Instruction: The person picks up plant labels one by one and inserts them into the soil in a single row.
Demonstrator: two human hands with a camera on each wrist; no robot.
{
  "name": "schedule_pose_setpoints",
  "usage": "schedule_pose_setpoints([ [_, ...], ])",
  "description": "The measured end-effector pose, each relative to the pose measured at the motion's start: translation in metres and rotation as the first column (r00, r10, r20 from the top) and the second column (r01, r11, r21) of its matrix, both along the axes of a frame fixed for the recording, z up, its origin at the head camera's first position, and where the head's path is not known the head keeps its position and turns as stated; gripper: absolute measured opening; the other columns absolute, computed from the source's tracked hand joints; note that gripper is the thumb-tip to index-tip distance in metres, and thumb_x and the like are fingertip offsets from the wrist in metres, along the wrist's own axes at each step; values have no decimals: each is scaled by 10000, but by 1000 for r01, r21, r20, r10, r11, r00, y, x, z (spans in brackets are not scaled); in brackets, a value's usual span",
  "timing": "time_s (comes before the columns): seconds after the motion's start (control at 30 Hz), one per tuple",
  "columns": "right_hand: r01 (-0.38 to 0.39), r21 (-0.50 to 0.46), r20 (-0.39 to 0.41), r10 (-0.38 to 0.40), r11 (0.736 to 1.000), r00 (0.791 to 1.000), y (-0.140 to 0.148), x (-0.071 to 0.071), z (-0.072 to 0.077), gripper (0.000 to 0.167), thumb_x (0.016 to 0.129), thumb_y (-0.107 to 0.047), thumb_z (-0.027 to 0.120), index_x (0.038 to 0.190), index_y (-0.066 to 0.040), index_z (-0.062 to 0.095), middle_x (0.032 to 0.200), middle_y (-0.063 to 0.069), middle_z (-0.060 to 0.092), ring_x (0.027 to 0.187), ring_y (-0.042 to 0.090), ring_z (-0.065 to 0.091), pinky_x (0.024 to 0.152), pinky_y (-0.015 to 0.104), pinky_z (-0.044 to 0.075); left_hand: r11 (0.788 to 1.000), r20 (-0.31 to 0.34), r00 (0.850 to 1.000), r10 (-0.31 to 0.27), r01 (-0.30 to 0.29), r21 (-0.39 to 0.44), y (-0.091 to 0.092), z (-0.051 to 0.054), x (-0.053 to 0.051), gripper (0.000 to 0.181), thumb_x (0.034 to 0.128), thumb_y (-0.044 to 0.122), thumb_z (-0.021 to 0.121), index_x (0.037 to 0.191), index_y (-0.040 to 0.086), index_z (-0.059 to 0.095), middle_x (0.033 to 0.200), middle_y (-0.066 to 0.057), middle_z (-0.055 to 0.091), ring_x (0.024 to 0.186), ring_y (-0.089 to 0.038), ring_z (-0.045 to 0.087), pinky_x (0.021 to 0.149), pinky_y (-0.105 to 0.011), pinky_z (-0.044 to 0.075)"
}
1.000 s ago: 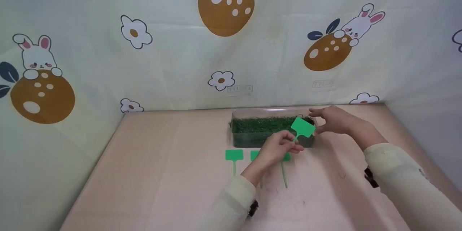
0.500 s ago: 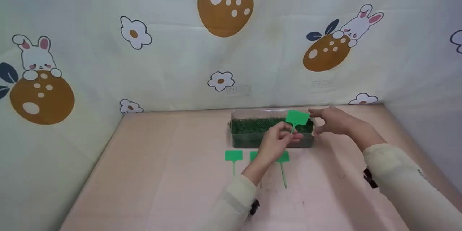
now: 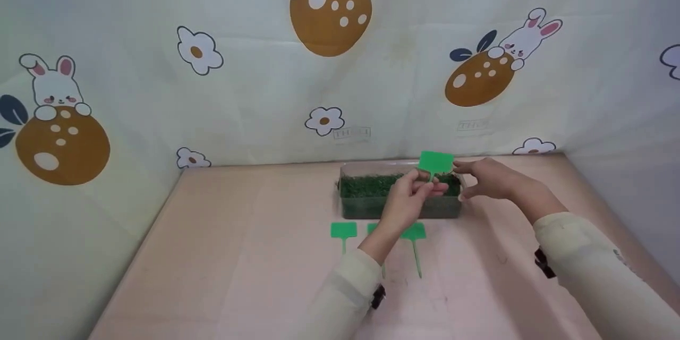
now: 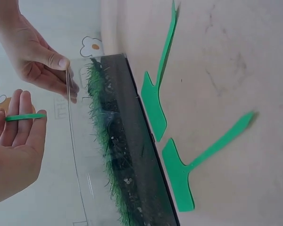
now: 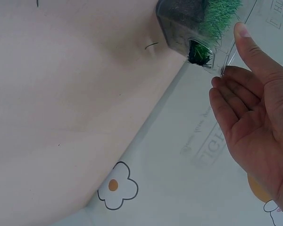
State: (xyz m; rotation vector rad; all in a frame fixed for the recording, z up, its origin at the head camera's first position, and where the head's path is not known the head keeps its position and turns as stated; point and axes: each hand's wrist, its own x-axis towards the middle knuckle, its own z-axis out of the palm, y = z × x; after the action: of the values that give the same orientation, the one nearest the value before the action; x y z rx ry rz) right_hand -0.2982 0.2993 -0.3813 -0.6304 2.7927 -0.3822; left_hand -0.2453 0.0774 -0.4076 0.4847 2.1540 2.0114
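Note:
My left hand (image 3: 402, 207) pinches the stem of a green plant label (image 3: 436, 161) between thumb and fingers. The label is held with its flat head up, over the clear plastic box (image 3: 366, 209) with artificial grass (image 3: 366, 186) in it. In the left wrist view the held label's stem (image 4: 26, 117) appears edge-on, apart from the box. My right hand (image 3: 491, 179) holds the box's right end, thumb toward the front and fingers toward the back. In the right wrist view the thumb and fingers (image 5: 231, 96) lie at the box's rim.
In front of the box, more green labels lie flat: one at left (image 3: 343, 230), one at right (image 3: 414, 231), and a middle label (image 3: 372, 228) partly behind my left forearm. A patterned cloth wall (image 3: 255, 95) rises behind the table (image 3: 239, 255).
My left hand has raised the label and shifted it slightly left, and its head has turned more level. The right hand has stayed at the box's end.

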Motion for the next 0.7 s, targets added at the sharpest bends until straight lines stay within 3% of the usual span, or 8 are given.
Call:
schedule_pose_setpoints([
  [0.37,1,-18,4,-1,1000,1000,0,0,-1,628,884,-194,758,1408,51,514,1532,279,394,1351,458,472,1061,574,428,995,-34,995,89,-87,52,7,-2,-10,182,1023,145,552,1134,61,668,1134,-55,752,1088,-128,701,1001,-304,520],
  [0.7,-5,-16,0,5,1000,1000,2,0,-3,638,891,-204,750,1422,45,499,1545,268,384,1327,442,503,1038,558,456,980,-120,974,192,-197,-26,8,-8,-20,160,977,195,642,1057,101,743,1046,-27,747,888,-31,650,760,-185,521],
])
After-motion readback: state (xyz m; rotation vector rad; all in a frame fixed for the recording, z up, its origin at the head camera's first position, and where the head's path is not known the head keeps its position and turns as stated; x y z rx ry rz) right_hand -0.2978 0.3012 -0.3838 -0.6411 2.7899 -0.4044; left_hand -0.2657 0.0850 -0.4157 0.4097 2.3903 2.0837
